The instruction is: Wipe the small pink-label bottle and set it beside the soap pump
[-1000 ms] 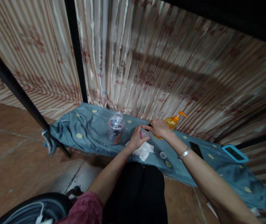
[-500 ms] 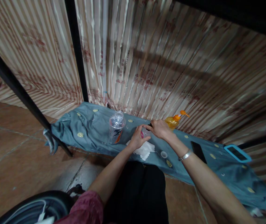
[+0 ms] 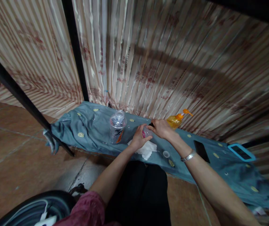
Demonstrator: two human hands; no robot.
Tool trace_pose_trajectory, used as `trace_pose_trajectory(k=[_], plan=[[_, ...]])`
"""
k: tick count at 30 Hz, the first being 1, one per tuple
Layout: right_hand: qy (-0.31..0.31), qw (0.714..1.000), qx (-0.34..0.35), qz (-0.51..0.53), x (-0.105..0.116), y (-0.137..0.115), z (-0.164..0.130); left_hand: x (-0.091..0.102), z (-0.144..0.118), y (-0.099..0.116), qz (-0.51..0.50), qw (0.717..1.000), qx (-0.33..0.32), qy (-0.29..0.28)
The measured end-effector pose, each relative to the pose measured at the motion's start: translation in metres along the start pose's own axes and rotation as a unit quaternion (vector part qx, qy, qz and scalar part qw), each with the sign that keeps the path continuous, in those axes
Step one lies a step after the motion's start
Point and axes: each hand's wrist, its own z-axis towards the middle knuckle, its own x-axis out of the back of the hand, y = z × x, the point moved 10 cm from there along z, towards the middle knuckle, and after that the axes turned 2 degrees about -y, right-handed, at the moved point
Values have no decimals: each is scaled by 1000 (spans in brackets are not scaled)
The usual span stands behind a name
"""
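Both hands, left hand and right hand, fingers closed round small bottle; slip risks spilling onto tissue.

**What the person wears**

The person wears a dark pink sleeve, bunched at the left elbow, and black trousers. The right arm is bare up to the picture's edge. A silver bracelet circles the right wrist. Both hands are bare, with no gloves.
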Motion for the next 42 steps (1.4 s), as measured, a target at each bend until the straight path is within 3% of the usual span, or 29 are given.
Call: trace_pose_trajectory(k=[5, 14, 19, 27, 30, 32, 37, 40, 42], plan=[[15, 998, -49, -37, 2, 0, -1, 1, 0, 2, -4, 1000, -1, 2], [6, 1000, -9, 10, 4, 1, -3, 1, 0, 0, -9, 1000, -3, 3], [21, 999, -39, 29, -1, 2, -3, 1, -1, 0, 1, 1000, -3, 1], [82, 976, -54, 196, -10, 21, -14, 3, 0, 2, 13, 1000, 6, -2], [107, 948, -87, 285, -38, 47, -32, 3, 1, 2, 15, 1000, 3, 2], [105, 935, -123, 316, -73, 61, -46, 3, 1, 0, 20, 1000, 4, 5], [84, 915, -153, 363, -170, 52, -78, 5, 0, -1, 25, 1000, 9, 11], [119, 905, -163, 374, -201, 48, -97, 5, 0, 1, 26, 1000, 15, 0], [159, 900, -191, 357, -211, 60, -109, 6, 0, 2, 26, 999, 18, -9]])
